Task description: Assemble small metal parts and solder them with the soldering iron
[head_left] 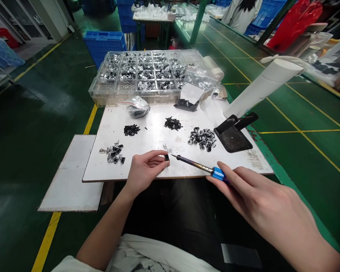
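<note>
Between thumb and fingertips, my left hand [147,168] pinches a small black part [166,157] over the front of the white board [147,147]. My right hand [257,192] is closed around the blue handle of a soldering iron [195,164]. The iron's tip points left and ends just short of the black part; I cannot tell whether they touch. Just behind lies a scatter of tiny silvery pins [167,147]. Left of my left hand is a heap of black-and-silver parts [115,152], and a bigger heap of similar parts [202,139] lies beyond the iron.
Two piles of tiny black pieces [132,130] [172,123] lie mid-board. Behind them are a bag [137,107], a dark-filled pouch [188,99] and a clear compartment box [124,90]. At right are a black metal stand [234,138] and a leaning white tube [263,87].
</note>
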{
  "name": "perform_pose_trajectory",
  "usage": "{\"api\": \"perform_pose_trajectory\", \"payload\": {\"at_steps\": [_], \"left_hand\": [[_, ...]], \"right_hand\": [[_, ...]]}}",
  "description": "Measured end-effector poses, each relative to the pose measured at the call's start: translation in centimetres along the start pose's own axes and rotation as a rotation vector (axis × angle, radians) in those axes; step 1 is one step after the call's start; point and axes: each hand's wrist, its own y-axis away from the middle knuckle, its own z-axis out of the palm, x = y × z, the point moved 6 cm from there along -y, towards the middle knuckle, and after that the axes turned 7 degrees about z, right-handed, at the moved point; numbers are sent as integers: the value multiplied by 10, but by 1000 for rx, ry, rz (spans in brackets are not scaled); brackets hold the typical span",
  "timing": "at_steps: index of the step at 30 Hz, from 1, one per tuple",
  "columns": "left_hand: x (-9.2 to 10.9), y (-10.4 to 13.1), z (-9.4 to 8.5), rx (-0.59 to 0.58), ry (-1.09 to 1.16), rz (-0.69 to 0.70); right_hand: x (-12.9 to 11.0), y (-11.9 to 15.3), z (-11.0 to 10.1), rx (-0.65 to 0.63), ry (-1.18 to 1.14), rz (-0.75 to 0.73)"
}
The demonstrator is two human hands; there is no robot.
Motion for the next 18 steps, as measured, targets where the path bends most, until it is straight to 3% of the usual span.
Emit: {"api": "perform_pose_trajectory", "payload": {"at_steps": [18], "left_hand": [[-1, 0, 0, 21, -63, 80]], "right_hand": [[-17, -1, 6, -36, 43, 7]]}}
